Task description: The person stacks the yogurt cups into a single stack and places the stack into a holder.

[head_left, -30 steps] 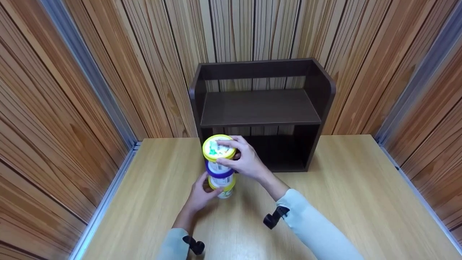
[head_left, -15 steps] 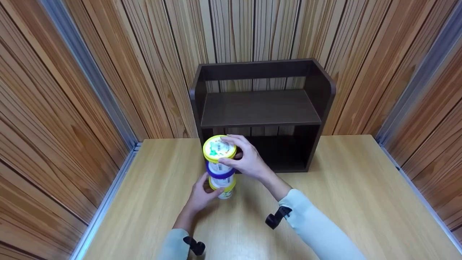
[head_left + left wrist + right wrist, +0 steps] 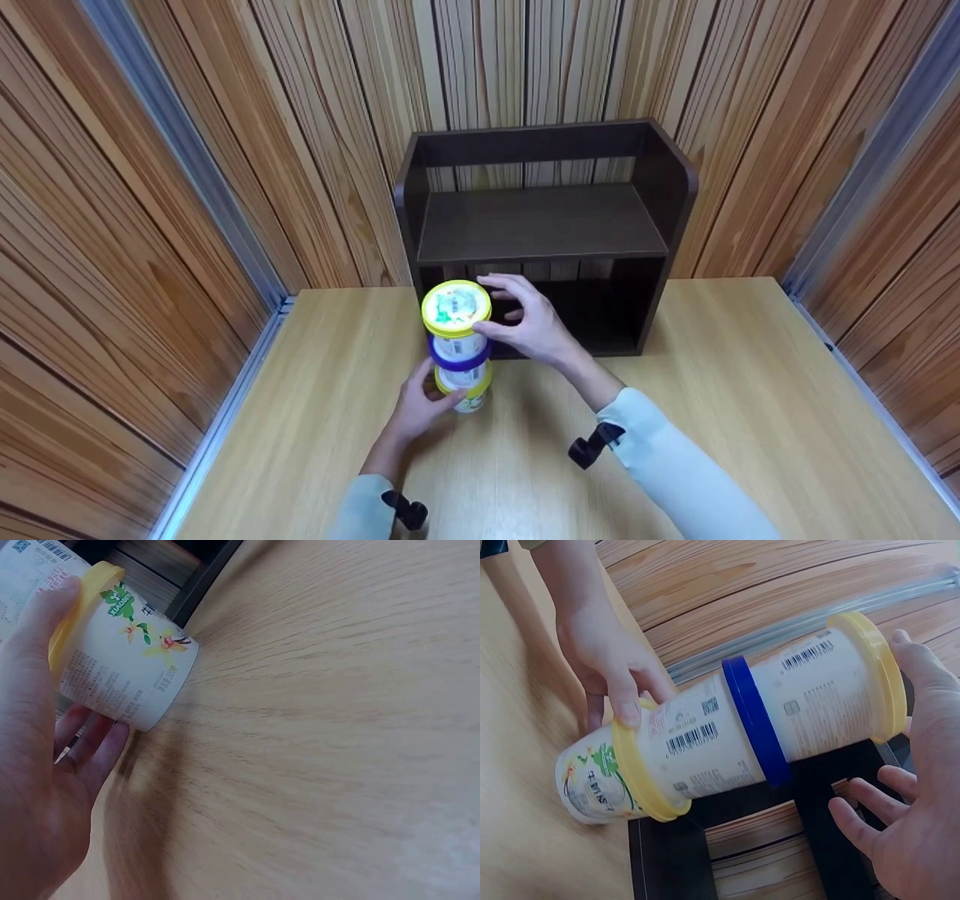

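Note:
Three white paper tubs stand stacked in a column on the table. The top tub [image 3: 455,307] has a yellow lid, the middle tub [image 3: 697,739] a blue lid, and the bottom tub [image 3: 124,664] a yellow lid with vanilla flowers printed below it. My left hand [image 3: 416,409] grips the bottom tub around its lid, thumb in front and fingers behind. To the right of the top tub is my right hand [image 3: 529,322], its fingers spread and off the tub. Its thumb tip is at the yellow lid's edge; whether it touches is unclear.
A dark brown two-tier shelf [image 3: 540,225] stands right behind the stack, against the wood-panelled wall [image 3: 487,67]. The light wooden table [image 3: 750,375] spreads out on both sides. Metal strips edge the table at left and right.
My right hand has let go of the top tub and drawn back to the right, fingers spreading. The left hand and the stack have barely moved.

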Available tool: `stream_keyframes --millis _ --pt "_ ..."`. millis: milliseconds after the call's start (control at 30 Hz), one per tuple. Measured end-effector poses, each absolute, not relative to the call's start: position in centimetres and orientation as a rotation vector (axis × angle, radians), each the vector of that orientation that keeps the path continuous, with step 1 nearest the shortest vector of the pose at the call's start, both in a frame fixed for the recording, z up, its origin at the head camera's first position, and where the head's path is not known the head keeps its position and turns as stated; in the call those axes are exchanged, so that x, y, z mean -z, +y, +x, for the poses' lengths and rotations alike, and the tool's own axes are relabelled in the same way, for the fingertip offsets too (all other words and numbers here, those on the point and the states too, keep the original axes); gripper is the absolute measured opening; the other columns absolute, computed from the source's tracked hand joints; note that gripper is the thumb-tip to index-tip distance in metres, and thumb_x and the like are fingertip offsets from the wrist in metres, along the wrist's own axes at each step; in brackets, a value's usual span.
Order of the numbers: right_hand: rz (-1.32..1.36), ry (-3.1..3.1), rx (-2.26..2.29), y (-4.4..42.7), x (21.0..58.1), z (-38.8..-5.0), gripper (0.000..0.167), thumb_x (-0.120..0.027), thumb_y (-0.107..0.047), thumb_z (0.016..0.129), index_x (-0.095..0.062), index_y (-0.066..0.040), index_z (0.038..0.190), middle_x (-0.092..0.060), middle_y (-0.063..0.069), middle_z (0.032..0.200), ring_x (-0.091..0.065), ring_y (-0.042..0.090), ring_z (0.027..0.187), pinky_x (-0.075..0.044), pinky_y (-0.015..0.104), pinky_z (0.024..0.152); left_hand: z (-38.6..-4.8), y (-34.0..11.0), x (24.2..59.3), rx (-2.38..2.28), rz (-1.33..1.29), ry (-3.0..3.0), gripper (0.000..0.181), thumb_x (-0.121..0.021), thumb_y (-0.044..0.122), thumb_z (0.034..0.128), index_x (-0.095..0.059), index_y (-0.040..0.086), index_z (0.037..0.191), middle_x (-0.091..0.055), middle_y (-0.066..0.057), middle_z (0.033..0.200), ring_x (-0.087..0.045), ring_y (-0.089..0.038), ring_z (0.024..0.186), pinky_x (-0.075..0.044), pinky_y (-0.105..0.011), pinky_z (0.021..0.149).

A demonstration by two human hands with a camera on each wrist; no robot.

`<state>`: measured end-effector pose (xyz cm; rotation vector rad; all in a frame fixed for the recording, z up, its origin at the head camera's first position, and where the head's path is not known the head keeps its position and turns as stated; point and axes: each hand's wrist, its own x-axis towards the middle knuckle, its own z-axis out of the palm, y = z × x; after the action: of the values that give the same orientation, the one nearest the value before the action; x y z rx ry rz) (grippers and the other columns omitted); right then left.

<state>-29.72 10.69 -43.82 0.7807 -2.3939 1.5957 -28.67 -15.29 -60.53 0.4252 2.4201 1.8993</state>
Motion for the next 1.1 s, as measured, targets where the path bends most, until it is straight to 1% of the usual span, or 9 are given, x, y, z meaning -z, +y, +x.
stream_keyframes --millis 200,333,433,533,733,867,967,1100 --pt "0.720 -2.408 -1.608 11.8 44.1 -29.6 0.070 -0.093 -0.021 0.094 -0.065 -0.011 0.157 -0.058 0.017 0.166 -0.066 0.042 0.145 -0.064 0.061 0.110 -28.7 -15.3 60.7 -1.916 0.442 2.411 0.077 -0.085 0.019 0.1019 -0.046 0.013 0.168 -0.061 -0.019 0.159 -0.063 -0.041 0.146 -0.063 -0.049 0.117" --pt "0.706 -2.405 -1.609 12.5 44.6 -29.6 0.069 -0.092 -0.020 0.095 -0.064 -0.010 0.158 -0.058 0.018 0.166 -0.065 0.044 0.145 -0.064 0.063 0.109 -28.6 -15.3 60.6 -1.918 0.444 2.410 0.076 -0.085 0.019 0.1022 -0.046 0.011 0.168 -0.059 -0.021 0.160 -0.062 -0.043 0.148 -0.062 -0.051 0.118" --pt "0.696 -2.407 -1.619 13.0 45.0 -29.7 0.068 -0.091 -0.019 0.095 -0.065 -0.010 0.158 -0.058 0.018 0.166 -0.065 0.046 0.145 -0.062 0.067 0.110 -28.5 -15.2 60.5 -1.922 0.432 2.405 0.077 -0.085 0.018 0.1019 -0.046 0.011 0.168 -0.059 -0.021 0.160 -0.062 -0.043 0.148 -0.062 -0.052 0.119" --pt "0.671 -2.412 -1.634 13.4 45.3 -29.7 0.067 -0.091 -0.018 0.096 -0.065 -0.011 0.157 -0.058 0.017 0.167 -0.064 0.045 0.146 -0.061 0.067 0.112 -28.4 -15.2 60.4 -1.924 0.441 2.404 0.077 -0.084 0.018 0.1024 -0.045 0.009 0.168 -0.060 -0.022 0.159 -0.063 -0.044 0.147 -0.062 -0.052 0.119" --pt "0.645 -2.423 -1.627 13.8 46.2 -29.8 0.067 -0.090 -0.018 0.096 -0.064 -0.009 0.158 -0.056 0.019 0.168 -0.065 0.042 0.145 -0.062 0.062 0.111 -28.5 -15.3 60.3 -1.926 0.447 2.398 0.077 -0.084 0.017 0.1024 -0.045 0.012 0.168 -0.059 -0.020 0.161 -0.062 -0.043 0.149 -0.061 -0.051 0.120" --pt "0.625 -2.432 -1.647 13.9 47.0 -29.8 0.068 -0.090 -0.018 0.096 -0.064 -0.010 0.158 -0.055 0.019 0.169 -0.064 0.043 0.146 -0.062 0.064 0.112 -28.7 -15.3 60.4 -1.926 0.430 2.396 0.077 -0.085 0.018 0.1018 -0.046 0.015 0.168 -0.059 -0.018 0.162 -0.061 -0.043 0.150 -0.060 -0.052 0.121" --pt "0.613 -2.432 -1.669 14.0 47.8 -29.7 0.067 -0.090 -0.018 0.096 -0.064 -0.011 0.158 -0.055 0.019 0.169 -0.063 0.045 0.147 -0.060 0.068 0.113 -28.7 -15.3 60.5 -1.922 0.426 2.399 0.077 -0.085 0.018 0.1015 -0.047 0.015 0.168 -0.058 -0.018 0.163 -0.060 -0.043 0.151 -0.060 -0.053 0.122" --pt "0.611 -2.431 -1.672 14.1 48.8 -29.7 0.066 -0.090 -0.018 0.097 -0.064 -0.010 0.157 -0.057 0.018 0.167 -0.064 0.045 0.145 -0.061 0.067 0.112 -28.6 -15.2 60.5 -1.918 0.422 2.401 0.078 -0.086 0.018 0.1012 -0.046 0.015 0.168 -0.057 -0.018 0.163 -0.060 -0.043 0.151 -0.060 -0.052 0.122"
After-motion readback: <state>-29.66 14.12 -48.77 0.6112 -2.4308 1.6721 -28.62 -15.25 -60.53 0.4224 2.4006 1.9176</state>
